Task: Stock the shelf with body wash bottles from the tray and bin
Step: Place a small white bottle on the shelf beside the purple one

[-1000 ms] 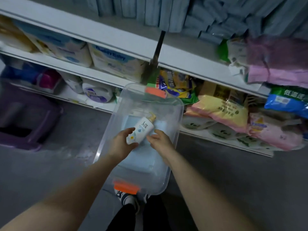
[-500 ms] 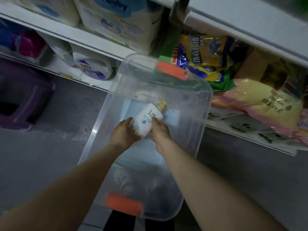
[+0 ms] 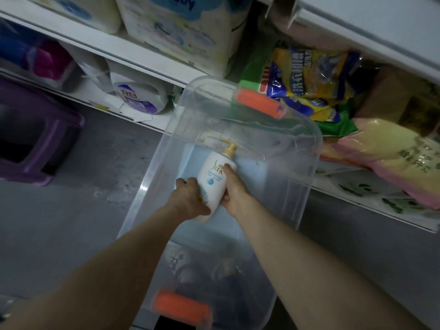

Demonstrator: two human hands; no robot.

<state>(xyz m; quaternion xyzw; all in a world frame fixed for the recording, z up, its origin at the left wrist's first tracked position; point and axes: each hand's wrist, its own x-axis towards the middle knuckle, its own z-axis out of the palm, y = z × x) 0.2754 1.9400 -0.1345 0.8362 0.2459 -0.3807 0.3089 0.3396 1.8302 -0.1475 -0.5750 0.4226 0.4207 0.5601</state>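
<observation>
Two bare forearms, no sleeves visible up to the frame edge. Left hand (image 3: 190,198) and right hand (image 3: 234,195): no gloves, rings, watch or wristbands. Below and between the forearms, a blurred dark garment (image 3: 176,323) at the bottom edge; detail cannot be made out.

One bottle (image 3: 215,181), seemingly one bin (image 3: 309,160).
</observation>
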